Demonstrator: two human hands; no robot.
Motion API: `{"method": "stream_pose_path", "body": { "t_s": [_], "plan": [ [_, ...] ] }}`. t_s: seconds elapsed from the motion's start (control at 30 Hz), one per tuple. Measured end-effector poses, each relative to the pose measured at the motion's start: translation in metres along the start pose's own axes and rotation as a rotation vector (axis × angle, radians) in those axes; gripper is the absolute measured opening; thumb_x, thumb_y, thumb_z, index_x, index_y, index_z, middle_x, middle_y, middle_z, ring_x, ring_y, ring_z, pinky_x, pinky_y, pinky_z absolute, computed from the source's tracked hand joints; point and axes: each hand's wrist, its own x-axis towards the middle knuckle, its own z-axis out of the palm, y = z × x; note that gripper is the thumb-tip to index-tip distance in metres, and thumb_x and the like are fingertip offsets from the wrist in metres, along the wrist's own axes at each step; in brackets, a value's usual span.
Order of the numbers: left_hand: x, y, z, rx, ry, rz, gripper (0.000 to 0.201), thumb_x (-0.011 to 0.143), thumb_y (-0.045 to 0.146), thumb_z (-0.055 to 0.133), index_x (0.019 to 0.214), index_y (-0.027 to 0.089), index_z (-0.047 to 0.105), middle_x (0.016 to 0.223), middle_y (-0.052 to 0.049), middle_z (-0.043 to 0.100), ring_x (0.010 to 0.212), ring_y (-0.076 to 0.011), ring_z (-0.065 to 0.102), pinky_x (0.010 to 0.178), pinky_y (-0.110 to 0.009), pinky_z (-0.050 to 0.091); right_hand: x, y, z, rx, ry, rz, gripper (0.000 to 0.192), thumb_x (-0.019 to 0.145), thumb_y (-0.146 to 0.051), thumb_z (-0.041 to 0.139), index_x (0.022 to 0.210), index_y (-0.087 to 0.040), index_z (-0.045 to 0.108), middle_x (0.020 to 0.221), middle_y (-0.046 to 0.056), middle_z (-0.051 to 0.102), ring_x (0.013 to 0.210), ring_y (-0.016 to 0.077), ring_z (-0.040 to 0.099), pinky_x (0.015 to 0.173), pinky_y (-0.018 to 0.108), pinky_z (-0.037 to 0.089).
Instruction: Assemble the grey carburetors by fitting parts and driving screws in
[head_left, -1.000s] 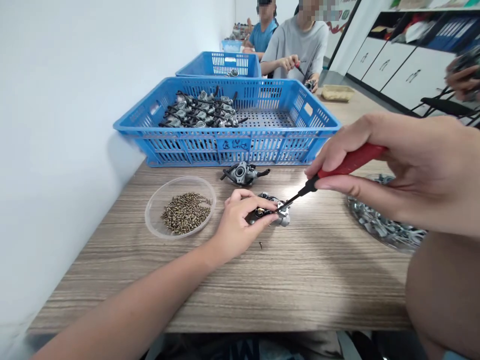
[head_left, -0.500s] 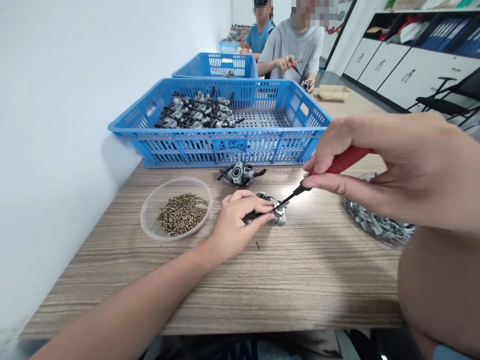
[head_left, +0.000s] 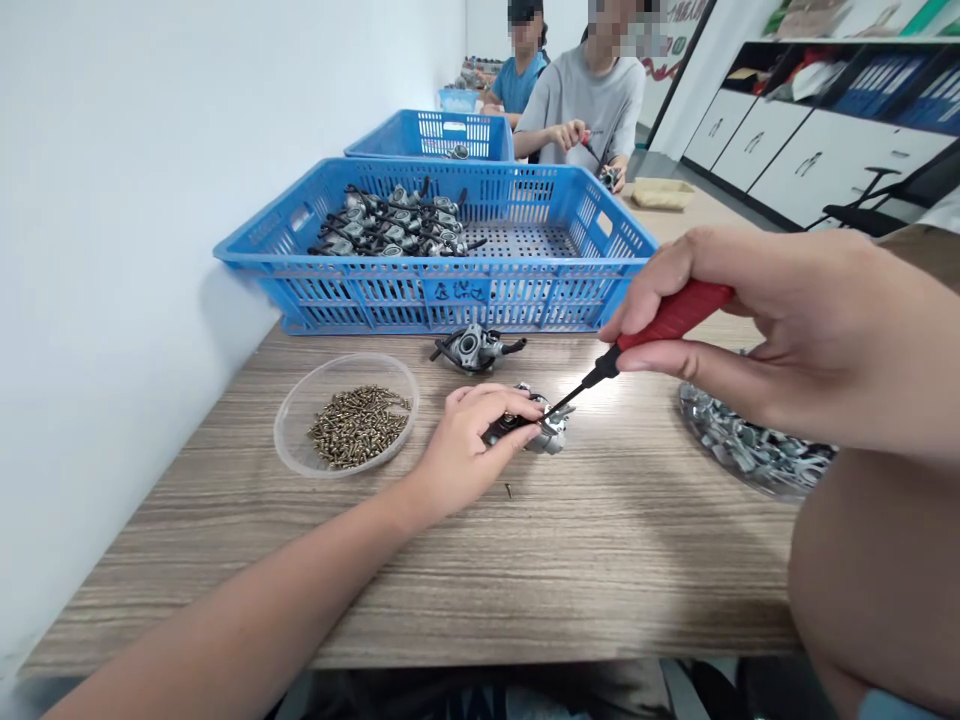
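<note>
My left hand grips a small metal carburetor with black parts and holds it down on the wooden table. My right hand is closed around the red handle of a screwdriver. Its dark shaft slants down to the left, and the tip meets the carburetor beside my left fingertips. What lies right under the tip is too small to make out. One loose screw rests on the wood just in front. Another carburetor with black hoses lies behind my left hand.
A clear round dish of brass-coloured screws stands at left. Small metal pieces fill a clear tray under my right hand. A blue crate with several carburetors spans the back; a second crate stands behind. Two people sit beyond, one holding a red-handled screwdriver.
The screwdriver's handle sits slightly lower and more to the left, and more of it shows. My left hand still holds the carburetor in place. The whole view has shifted slightly.
</note>
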Motion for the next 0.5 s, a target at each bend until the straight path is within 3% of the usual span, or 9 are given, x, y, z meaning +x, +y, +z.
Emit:
{"method": "stream_pose_path", "body": {
  "t_s": [0.13,0.2,0.27,0.37,0.43,0.5],
  "plan": [
    [0.001,0.003,-0.001,0.012,0.002,-0.041,0.02,0.104,0.023,0.081,0.122,0.03,0.078,0.128,-0.004,0.085,0.13,-0.0309,0.075,0.116,-0.054,0.042,0.005,-0.011,0.01,-0.24,0.128,0.028,0.034,0.106,-0.051,0.068,0.082,-0.028,0.068,0.066,0.0,0.069,0.057,0.0218,0.058,0.061,0.04,0.035],
    [0.0,0.005,0.0,0.038,-0.001,-0.044,0.022,0.103,0.022,0.082,0.123,0.031,0.078,0.13,-0.003,0.084,0.131,-0.0315,0.075,0.117,-0.055,0.039,0.003,-0.012,0.012,-0.297,0.171,0.027,0.035,0.106,-0.048,0.069,0.079,-0.027,0.065,0.061,-0.001,0.064,0.054,0.0205,0.054,0.06,0.039,0.034],
    [-0.001,0.007,0.001,0.056,-0.007,-0.044,0.022,0.103,0.022,0.082,0.123,0.032,0.078,0.13,-0.002,0.084,0.132,-0.0316,0.074,0.118,-0.055,0.037,-0.002,-0.009,0.009,-0.216,0.122,0.037,0.023,0.104,-0.047,0.073,0.092,-0.028,0.069,0.079,0.003,0.074,0.067,0.0243,0.065,0.063,0.041,0.043],
    [-0.001,0.008,0.002,0.059,-0.017,-0.045,0.018,0.103,0.02,0.081,0.117,0.032,0.079,0.127,0.0,0.086,0.132,-0.0315,0.074,0.119,-0.057,0.036,-0.01,-0.005,0.0,0.015,-0.042,0.037,0.018,0.104,-0.04,0.071,0.119,-0.031,0.07,0.126,0.01,0.075,0.11,0.0337,0.074,0.081,0.044,0.059],
    [0.0,0.007,0.002,0.046,-0.011,-0.058,0.017,0.102,0.019,0.082,0.114,0.031,0.08,0.124,0.0,0.087,0.131,-0.0313,0.075,0.12,-0.058,0.038,-0.013,-0.005,-0.005,0.08,-0.088,0.022,0.016,0.106,-0.035,0.067,0.122,-0.033,0.07,0.132,0.009,0.074,0.115,0.033,0.073,0.082,0.043,0.06],
    [0.001,0.006,0.002,0.009,0.012,-0.086,0.017,0.101,0.018,0.083,0.113,0.03,0.081,0.123,-0.002,0.087,0.13,-0.0309,0.075,0.12,-0.057,0.043,-0.012,-0.008,-0.007,0.054,-0.077,0.011,0.011,0.108,-0.032,0.063,0.117,-0.033,0.07,0.12,0.007,0.077,0.103,0.0298,0.074,0.076,0.042,0.057]
  ]
}}
